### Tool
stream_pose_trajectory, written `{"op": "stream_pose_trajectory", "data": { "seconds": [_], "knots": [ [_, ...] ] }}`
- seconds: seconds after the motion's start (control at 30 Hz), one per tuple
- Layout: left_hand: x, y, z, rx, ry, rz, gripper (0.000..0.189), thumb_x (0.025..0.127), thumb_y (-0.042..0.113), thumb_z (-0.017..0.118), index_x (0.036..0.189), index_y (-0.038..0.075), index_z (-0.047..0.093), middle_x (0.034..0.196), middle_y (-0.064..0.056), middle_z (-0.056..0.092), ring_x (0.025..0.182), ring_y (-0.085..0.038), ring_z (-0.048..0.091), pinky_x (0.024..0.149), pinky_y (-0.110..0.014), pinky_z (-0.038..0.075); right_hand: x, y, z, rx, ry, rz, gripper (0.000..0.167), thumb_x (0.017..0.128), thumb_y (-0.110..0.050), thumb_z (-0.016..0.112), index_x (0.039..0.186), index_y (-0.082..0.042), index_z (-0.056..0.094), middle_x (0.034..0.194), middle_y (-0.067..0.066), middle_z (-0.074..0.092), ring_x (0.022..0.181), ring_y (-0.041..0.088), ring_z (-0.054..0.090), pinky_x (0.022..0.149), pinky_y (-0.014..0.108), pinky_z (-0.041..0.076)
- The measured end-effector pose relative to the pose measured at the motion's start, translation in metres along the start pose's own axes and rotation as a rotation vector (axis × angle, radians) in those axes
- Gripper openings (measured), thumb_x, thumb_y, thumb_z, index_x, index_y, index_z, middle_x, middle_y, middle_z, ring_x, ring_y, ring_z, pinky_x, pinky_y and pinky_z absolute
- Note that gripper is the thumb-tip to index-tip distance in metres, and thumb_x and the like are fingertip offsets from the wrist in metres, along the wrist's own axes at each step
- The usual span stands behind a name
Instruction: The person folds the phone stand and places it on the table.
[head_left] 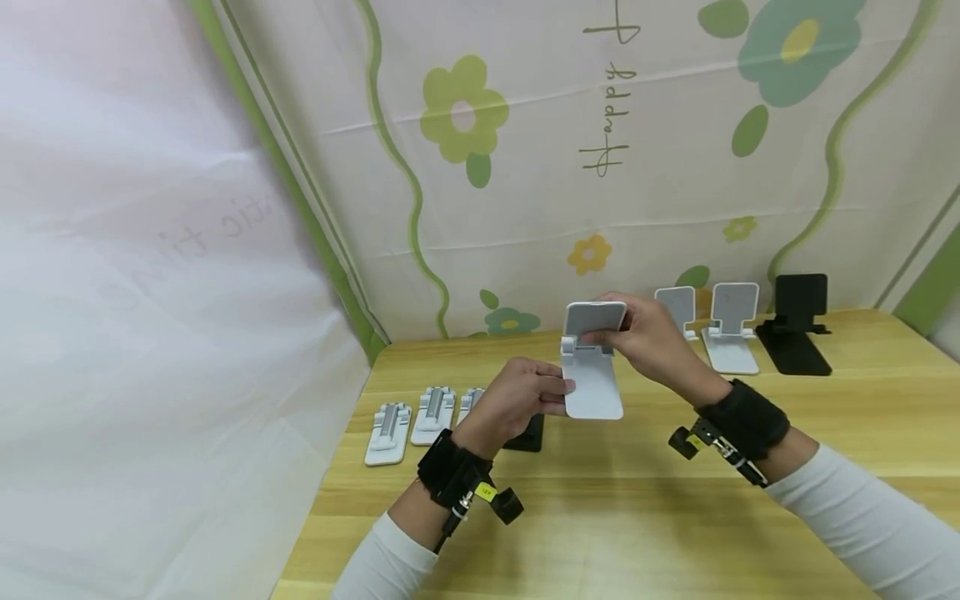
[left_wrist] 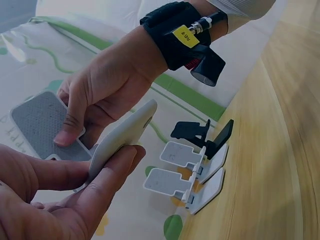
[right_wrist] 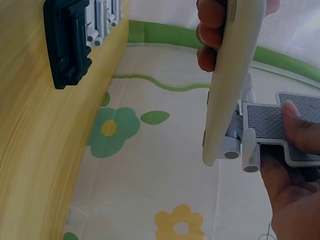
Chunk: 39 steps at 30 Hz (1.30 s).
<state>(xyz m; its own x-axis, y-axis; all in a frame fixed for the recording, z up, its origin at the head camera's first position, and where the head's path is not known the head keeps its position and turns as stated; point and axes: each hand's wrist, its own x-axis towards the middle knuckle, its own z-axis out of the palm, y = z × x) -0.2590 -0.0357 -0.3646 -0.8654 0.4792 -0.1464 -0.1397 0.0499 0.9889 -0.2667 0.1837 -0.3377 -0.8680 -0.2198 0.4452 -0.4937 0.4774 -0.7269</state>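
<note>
A white folding phone stand (head_left: 592,387) is held up above the table, its grey-padded top plate (left_wrist: 47,125) swung out at an angle from the base. My left hand (head_left: 521,396) grips the base by its edge, thumb on one face and fingers on the other. With thumb and fingers, my right hand (head_left: 656,342) pinches the top plate; its thumb lies on the grey pad. The hinge (right_wrist: 240,145) between base and plate shows in the right wrist view.
Folded white stands (head_left: 387,433) and a folded black stand (right_wrist: 67,45) lie at the table's left, partly behind my left hand. Unfolded at the back right are two white stands (head_left: 733,329) and a black stand (head_left: 798,321). A printed cloth (head_left: 525,208) hangs behind the wooden table (head_left: 600,533).
</note>
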Motion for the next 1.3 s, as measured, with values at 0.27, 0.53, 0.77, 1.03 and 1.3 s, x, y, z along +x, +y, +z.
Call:
{"op": "stream_pose_trajectory", "data": {
  "seconds": [0.27, 0.53, 0.77, 1.03, 1.3],
  "knots": [
    [0.007, -0.006, -0.001, 0.005, 0.037, -0.018, 0.022, 0.097, 0.001, 0.066, 0.113, -0.012, 0.072, 0.107, -0.019, 0.075, 0.079, -0.016, 0.074, 0.074, -0.028, 0.063, 0.0, -0.006, -0.003, -0.19, 0.076, -0.193, 0.041, 0.089, -0.01, 0.079, 0.128, -0.012, 0.067, 0.121, 0.008, 0.071, 0.107, 0.023, 0.066, 0.087, 0.032, 0.053],
    [0.01, -0.012, -0.009, 0.018, 0.086, -0.021, 0.022, 0.096, 0.001, 0.068, 0.114, -0.01, 0.072, 0.108, -0.02, 0.076, 0.081, -0.018, 0.076, 0.073, -0.028, 0.063, 0.006, -0.023, -0.005, -0.36, 0.14, -0.523, 0.028, 0.083, 0.007, 0.079, 0.107, -0.006, 0.075, 0.102, 0.006, 0.068, 0.099, 0.021, 0.062, 0.087, 0.029, 0.05],
    [0.008, -0.011, -0.011, 0.057, 0.089, -0.014, 0.022, 0.097, 0.003, 0.067, 0.113, -0.009, 0.073, 0.105, -0.021, 0.076, 0.085, -0.023, 0.078, 0.078, -0.036, 0.064, 0.002, -0.027, 0.001, -0.394, 0.182, -0.581, 0.024, 0.078, 0.012, 0.082, 0.095, -0.003, 0.075, 0.085, 0.006, 0.066, 0.08, 0.018, 0.062, 0.068, 0.031, 0.053],
    [0.007, -0.002, -0.017, 0.032, 0.102, 0.007, 0.028, 0.099, 0.006, 0.066, 0.122, -0.009, 0.07, 0.118, -0.023, 0.073, 0.098, -0.026, 0.076, 0.078, -0.029, 0.063, -0.016, -0.023, 0.019, -0.458, 0.219, -0.753, 0.026, 0.071, 0.011, 0.087, 0.088, -0.003, 0.074, 0.079, 0.005, 0.061, 0.071, 0.015, 0.057, 0.058, 0.028, 0.051],
    [0.005, 0.01, -0.022, -0.029, 0.143, 0.042, 0.027, 0.101, 0.003, 0.058, 0.122, -0.009, 0.07, 0.111, -0.022, 0.075, 0.08, -0.013, 0.074, 0.066, -0.02, 0.06, -0.027, -0.018, 0.037, -0.556, 0.21, -0.871, 0.017, 0.076, 0.005, 0.084, 0.088, -0.003, 0.074, 0.079, 0.007, 0.066, 0.071, 0.021, 0.066, 0.061, 0.034, 0.059]
  ]
}}
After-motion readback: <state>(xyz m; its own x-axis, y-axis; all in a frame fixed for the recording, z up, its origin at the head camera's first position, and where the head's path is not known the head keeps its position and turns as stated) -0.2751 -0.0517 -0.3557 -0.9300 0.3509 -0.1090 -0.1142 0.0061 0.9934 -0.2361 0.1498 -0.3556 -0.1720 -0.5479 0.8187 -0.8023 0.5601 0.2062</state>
